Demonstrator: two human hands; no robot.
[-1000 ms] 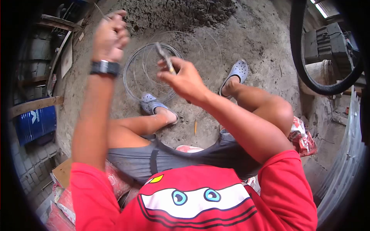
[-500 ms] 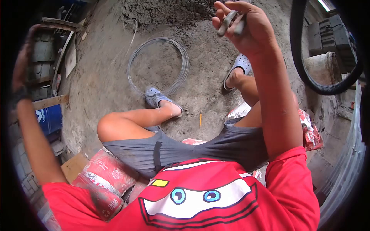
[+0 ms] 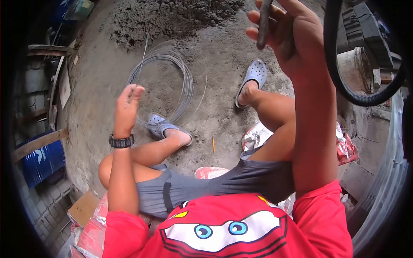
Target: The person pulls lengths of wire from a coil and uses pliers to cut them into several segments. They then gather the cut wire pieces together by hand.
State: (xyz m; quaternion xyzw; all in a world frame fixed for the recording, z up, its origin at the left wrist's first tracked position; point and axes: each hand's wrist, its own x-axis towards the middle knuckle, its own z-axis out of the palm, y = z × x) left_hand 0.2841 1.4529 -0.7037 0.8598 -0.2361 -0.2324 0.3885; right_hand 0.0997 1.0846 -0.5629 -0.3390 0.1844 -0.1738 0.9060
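My left hand (image 3: 127,109), with a dark watch on the wrist, is raised over the near left side of a coil of thin grey wire (image 3: 187,81). Thumb and fingers are pinched together at the wire's free end, which rises from them toward the far side. In my right hand (image 3: 299,41), high at the upper right, are pliers (image 3: 263,26). Their dark, worn handles show between the fingers; the palm hides part of the tool and its jaws are out of sight. The coil lies on the rough ground, partly over my left clog (image 3: 158,124).
A yellow pencil-like stick (image 3: 214,145) lies between my legs. Wet grey mortar (image 3: 172,17) is heaped ahead. Left stands a blue drum (image 3: 43,161); right, a bucket (image 3: 355,69) and a black corrugated hose (image 3: 331,51). Printed sacks (image 3: 92,236) are beneath me.
My left hand has swung in from the far left to the wire's free end. My right hand, still holding the pliers, has shifted slightly right and up. The view has moved a little.
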